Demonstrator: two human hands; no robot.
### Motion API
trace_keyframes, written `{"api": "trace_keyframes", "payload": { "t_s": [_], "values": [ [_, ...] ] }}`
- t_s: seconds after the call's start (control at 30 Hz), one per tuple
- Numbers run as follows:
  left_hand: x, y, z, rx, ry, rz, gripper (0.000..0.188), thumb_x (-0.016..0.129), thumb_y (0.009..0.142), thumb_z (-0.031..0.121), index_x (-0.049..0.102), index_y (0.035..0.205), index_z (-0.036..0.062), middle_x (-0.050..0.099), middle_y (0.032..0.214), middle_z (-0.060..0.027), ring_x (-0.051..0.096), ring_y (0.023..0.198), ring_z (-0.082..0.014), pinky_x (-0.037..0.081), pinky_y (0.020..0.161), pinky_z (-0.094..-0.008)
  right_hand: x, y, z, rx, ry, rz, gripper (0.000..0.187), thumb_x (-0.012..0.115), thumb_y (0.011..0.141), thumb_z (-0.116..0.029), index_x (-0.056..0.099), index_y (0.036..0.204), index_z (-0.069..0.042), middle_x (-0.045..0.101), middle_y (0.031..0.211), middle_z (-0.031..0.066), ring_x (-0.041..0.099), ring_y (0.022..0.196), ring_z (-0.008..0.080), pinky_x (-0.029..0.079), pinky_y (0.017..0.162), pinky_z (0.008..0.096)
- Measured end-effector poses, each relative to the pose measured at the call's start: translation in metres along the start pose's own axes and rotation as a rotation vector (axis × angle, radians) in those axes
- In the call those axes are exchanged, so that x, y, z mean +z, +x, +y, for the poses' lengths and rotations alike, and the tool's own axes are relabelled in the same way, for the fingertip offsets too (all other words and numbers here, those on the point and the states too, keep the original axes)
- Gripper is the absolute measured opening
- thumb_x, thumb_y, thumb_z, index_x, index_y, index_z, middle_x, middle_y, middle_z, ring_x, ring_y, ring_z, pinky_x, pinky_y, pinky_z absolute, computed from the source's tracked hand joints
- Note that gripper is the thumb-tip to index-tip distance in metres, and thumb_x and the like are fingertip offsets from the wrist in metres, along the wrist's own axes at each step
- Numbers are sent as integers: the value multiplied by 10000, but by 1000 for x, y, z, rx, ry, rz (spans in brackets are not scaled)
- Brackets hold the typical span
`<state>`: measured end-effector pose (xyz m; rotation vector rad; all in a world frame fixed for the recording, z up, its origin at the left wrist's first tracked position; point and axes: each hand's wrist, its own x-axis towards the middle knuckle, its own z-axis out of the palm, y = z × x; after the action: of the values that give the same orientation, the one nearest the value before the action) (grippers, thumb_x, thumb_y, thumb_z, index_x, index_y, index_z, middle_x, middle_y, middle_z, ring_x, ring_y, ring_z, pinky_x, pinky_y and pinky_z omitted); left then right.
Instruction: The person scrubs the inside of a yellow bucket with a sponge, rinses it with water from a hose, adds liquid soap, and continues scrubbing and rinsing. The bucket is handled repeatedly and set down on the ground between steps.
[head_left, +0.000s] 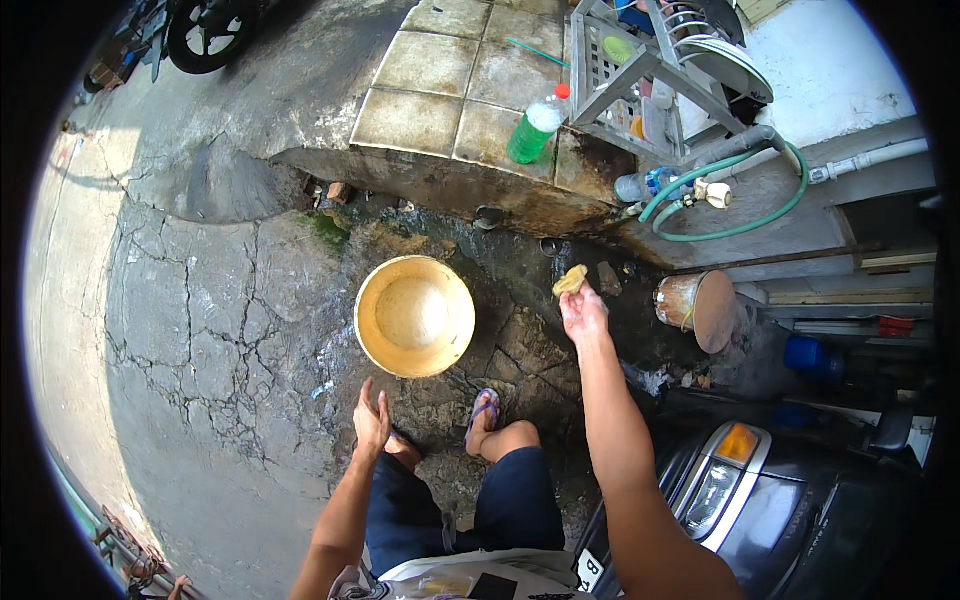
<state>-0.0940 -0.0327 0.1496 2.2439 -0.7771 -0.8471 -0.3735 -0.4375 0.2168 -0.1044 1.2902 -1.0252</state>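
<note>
Pinched in the fingers of my right hand (585, 312) is a small yellowish sponge (570, 281), held out over the wet ground to the right. My left hand (373, 418) is empty with its fingers apart, just below the basin's near rim and not touching it. A round, cream-yellow plastic basin (366, 322) stands on the cracked concrete in front of my feet. Its inside looks empty apart from a pale, worn bottom. On the tiled ledge (415, 120) beyond is a clear bottle (533, 132) of green liquid with a red cap.
A green hose (725, 236) loops from a tap (712, 194) at the right wall, beside a grey dish rack (625, 90). A stained bucket (690, 308) lies on its side below. A dark car (760, 500) fills the lower right, and a motorcycle wheel (207, 35) shows far left.
</note>
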Motion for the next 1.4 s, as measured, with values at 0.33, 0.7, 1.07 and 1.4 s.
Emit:
{"api": "trace_keyframes", "payload": {
  "t_s": [0.33,0.7,1.07,1.4],
  "values": [
    [51,-36,117,-307,132,-157,480,636,999,319,602,1368,14,754,1022,-240,743,962,-359,568,888,-438,-15,32,-90,14,-326,-244,317,642,1036,-222,628,1301,-47,714,1145,136,701,979,236,595,889,387],
    [237,129,724,1462,1068,-245,306,567,953,195,748,1143,36,521,1471,-274,545,1342,-385,550,1001,-474,-136,93,-165,216,-758,-95,188,595,1053,-173,661,1206,-86,734,992,81,694,799,164,589,713,318],
    [247,182,742,972,215,-195,381,616,1006,301,751,828,-8,707,713,-201,740,695,-361,579,621,-443,-67,235,-96,304,-298,-378,530,493,1080,-494,472,1483,-151,602,1409,44,589,1234,203,501,1060,428],
    [265,110,427,-509,-649,-469,428,527,1092,296,583,1347,-44,715,1159,-144,709,964,-206,594,862,-339,-56,336,-50,404,-220,-130,94,661,1017,-151,658,1006,-58,651,846,24,592,646,115,495,537,234]
  ]
}}
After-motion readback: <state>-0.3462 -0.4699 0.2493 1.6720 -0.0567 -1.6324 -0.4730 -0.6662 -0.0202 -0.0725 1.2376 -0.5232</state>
